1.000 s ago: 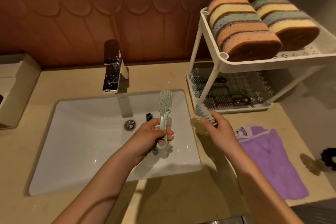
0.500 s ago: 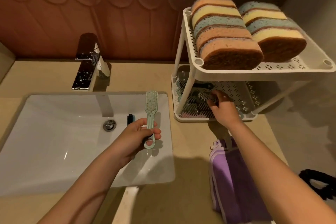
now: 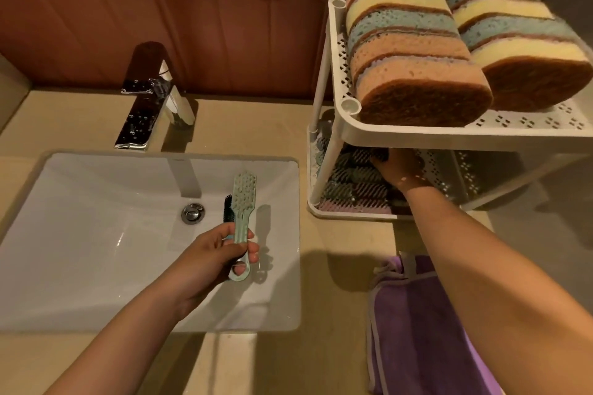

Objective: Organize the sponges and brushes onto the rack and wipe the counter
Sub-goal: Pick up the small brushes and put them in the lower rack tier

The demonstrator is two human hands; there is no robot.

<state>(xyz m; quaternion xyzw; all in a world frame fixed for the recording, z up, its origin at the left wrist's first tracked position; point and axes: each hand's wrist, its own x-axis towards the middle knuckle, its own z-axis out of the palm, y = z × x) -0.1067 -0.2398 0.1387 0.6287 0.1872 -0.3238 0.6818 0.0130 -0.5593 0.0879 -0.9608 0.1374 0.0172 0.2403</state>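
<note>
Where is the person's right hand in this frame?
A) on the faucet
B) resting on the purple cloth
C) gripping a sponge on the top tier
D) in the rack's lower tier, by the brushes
D: the right hand reaches under the top shelf of the rack into its lower tier, next to the brushes lying there.
</note>
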